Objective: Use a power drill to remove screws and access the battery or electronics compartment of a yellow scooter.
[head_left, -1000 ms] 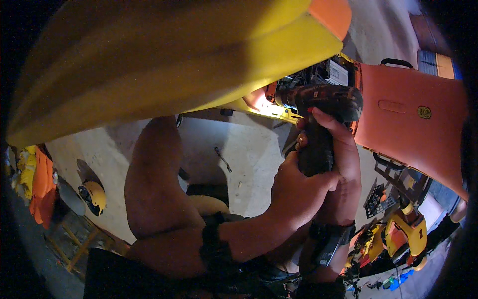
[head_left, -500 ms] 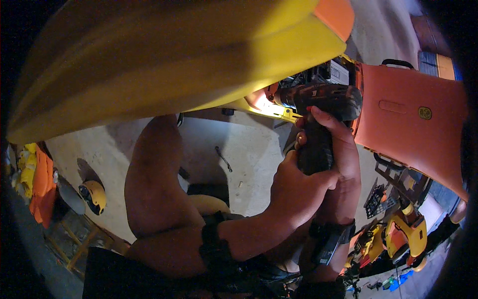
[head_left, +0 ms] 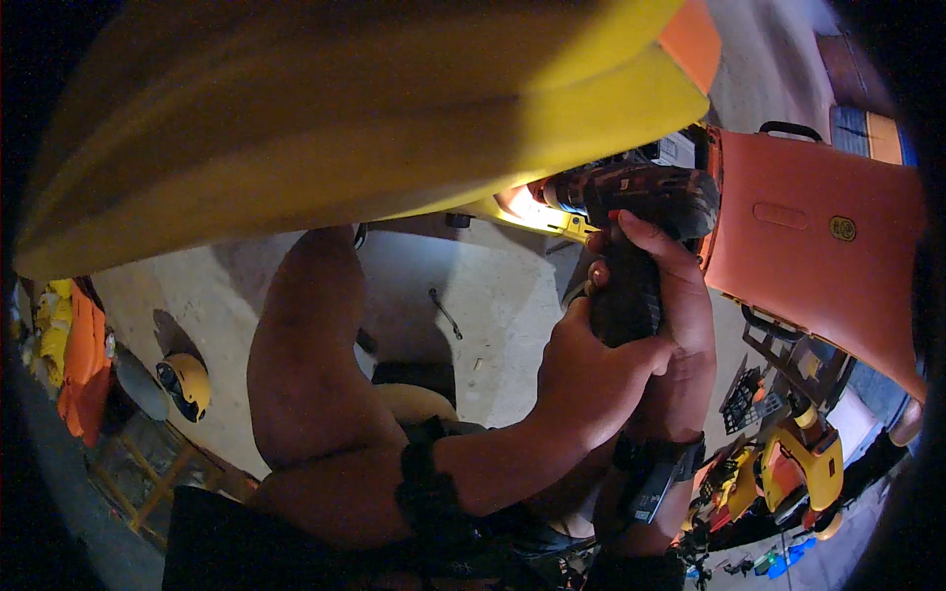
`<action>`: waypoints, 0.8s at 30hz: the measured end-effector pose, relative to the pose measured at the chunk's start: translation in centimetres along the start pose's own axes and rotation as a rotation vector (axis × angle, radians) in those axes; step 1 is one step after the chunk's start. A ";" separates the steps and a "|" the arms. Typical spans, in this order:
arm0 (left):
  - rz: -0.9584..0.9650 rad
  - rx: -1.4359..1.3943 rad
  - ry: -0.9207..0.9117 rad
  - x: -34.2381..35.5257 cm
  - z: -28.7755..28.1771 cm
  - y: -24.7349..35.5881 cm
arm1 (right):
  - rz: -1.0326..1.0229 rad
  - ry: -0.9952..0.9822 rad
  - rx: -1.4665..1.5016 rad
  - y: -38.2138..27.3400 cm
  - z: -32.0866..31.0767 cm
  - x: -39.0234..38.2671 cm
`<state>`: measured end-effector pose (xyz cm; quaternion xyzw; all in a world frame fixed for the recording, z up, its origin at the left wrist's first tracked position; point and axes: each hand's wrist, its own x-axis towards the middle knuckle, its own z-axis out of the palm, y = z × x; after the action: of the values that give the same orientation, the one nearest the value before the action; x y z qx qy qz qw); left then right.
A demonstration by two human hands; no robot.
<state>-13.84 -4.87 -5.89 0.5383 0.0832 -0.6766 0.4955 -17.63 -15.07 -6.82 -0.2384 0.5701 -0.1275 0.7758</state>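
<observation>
A dark cordless power tool (head_left: 631, 197) with a patterned body points leftward at a brightly lit spot on a yellow frame (head_left: 567, 222), beneath the overhanging yellow-and-orange plastic panel (head_left: 552, 118). My right hand (head_left: 670, 295) is closed round its handle, thumb high at the back. My left hand (head_left: 586, 374) is closed on the bottom of the tool, below the handle. The tool's tip is hard to make out against the glare.
An orange panel (head_left: 818, 256) with black grab handles stands at right. My bare leg (head_left: 310, 355) is at left. On the concrete lie a wrench-like tool (head_left: 445, 313) and a yellow rounded object (head_left: 184, 384). Orange-yellow plastic parts (head_left: 79, 355) and assorted gear (head_left: 803, 463) fill both sides.
The overhanging yellow panel has shifted slightly right in the picture, covering more of the dark parts behind the tool. My hands and the tool have hardly moved.
</observation>
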 end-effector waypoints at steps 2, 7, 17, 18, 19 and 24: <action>-0.022 -0.015 -0.011 -0.1 -0.1 0.2 | -0.001 0.006 0.003 0.1 0.0 -0.1; -0.013 -0.009 0.014 -0.3 -0.2 0.1 | -0.010 0.019 0.013 0.2 0.4 -0.2; -0.026 -0.001 -0.017 -0.5 -0.3 0.4 | -0.016 -0.004 0.031 0.2 0.0 -0.4; -0.027 0.012 -0.021 -0.7 -0.3 0.7 | -0.020 -0.011 0.028 0.2 -0.1 -0.3; -0.023 -0.003 -0.022 -0.6 -0.3 0.5 | -0.025 -0.016 0.024 0.2 -0.2 -0.3; 0.049 0.014 0.072 -0.9 0.0 0.1 | -0.003 0.032 -0.004 0.0 0.7 -0.9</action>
<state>-13.83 -4.40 -5.08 0.5676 0.0833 -0.6450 0.5048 -17.27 -14.49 -5.89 -0.2389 0.5824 -0.1311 0.7658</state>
